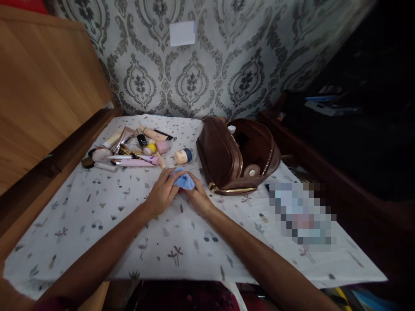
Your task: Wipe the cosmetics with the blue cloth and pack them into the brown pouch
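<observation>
Both hands meet over the middle of the printed white cloth [145,242]. My left hand [162,190] has its fingers closed round a crumpled light-blue cloth [184,179]. From the other side, my right hand [199,196] also grips the blue cloth. Whether anything is inside the cloth is hidden. Just beyond the hands lies a small jar with a dark-blue lid [183,156]. To the right stands a brown leather bag [215,155], unzipped, with a white-capped item [231,129] near its opening.
Several cosmetics, with a pink tube [134,163], a black bottle [141,138] and a pink jar [161,147], lie in a pile at the back left. A pixelated item [298,214] is at the right. Wooden furniture [48,86] borders the left.
</observation>
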Available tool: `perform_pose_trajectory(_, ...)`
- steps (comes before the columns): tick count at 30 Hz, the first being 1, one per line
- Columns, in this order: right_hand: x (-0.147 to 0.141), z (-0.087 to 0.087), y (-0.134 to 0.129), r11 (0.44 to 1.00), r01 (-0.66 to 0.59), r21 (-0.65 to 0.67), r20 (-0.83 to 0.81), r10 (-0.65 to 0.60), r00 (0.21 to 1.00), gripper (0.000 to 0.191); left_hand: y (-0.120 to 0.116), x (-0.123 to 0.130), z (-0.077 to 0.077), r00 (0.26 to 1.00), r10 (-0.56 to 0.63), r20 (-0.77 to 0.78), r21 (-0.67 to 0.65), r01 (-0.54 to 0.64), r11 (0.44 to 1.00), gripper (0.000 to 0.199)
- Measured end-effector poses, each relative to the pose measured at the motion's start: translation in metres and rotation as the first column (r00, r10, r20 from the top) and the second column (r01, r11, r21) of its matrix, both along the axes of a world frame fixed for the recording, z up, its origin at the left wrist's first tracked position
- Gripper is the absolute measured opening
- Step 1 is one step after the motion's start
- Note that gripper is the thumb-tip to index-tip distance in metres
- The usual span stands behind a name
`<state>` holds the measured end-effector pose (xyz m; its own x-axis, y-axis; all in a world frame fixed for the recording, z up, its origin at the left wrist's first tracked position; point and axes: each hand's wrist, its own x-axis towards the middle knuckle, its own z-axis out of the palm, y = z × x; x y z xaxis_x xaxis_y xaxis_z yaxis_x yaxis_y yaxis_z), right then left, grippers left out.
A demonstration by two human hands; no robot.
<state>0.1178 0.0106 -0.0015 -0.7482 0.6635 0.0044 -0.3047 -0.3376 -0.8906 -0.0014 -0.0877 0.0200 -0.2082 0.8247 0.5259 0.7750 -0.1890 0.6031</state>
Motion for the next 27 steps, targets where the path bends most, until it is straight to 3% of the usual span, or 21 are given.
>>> perform_pose_trajectory(6,0.002,0.007,-0.008,0.967,-0.045,0.250,0.057,0.031,0.998,0.055,0.002,0.002,0.002,0.975,0.113,0.191,0.004,-0.116,0.993,0.041)
perform_pose_trajectory(12,-0.001,-0.004,-0.007,0.897,0.071,0.437,0.003,-0.081,0.997,0.065,0.004,0.001,0.001,0.902,0.125,0.413,-0.051,-0.114,0.992,0.060)
perform_pose_trajectory(14,0.000,-0.008,-0.005,0.825,0.126,0.552,0.022,-0.165,0.986,0.062,0.005,0.001,-0.002,0.877,0.091,0.472,-0.072,-0.065,0.995,0.064)
perform_pose_trajectory(19,0.006,-0.009,0.004,0.570,0.180,0.802,0.051,-0.364,0.930,0.062,0.008,-0.002,-0.007,0.827,0.033,0.562,-0.100,0.028,0.995,0.062)
perform_pose_trajectory(21,0.008,-0.008,0.006,0.517,0.172,0.839,0.048,-0.385,0.922,0.061,0.009,-0.004,-0.009,0.812,0.046,0.582,-0.098,0.014,0.995,0.061)
perform_pose_trajectory(24,0.009,-0.008,0.007,0.496,0.145,0.856,0.058,-0.371,0.927,0.054,0.008,-0.007,-0.012,0.799,0.101,0.593,-0.102,-0.050,0.994,0.054)
perform_pose_trajectory(27,0.008,-0.007,0.008,0.529,0.142,0.837,0.059,-0.344,0.937,0.048,0.007,-0.006,-0.011,0.803,0.149,0.577,-0.095,-0.115,0.989,0.051)
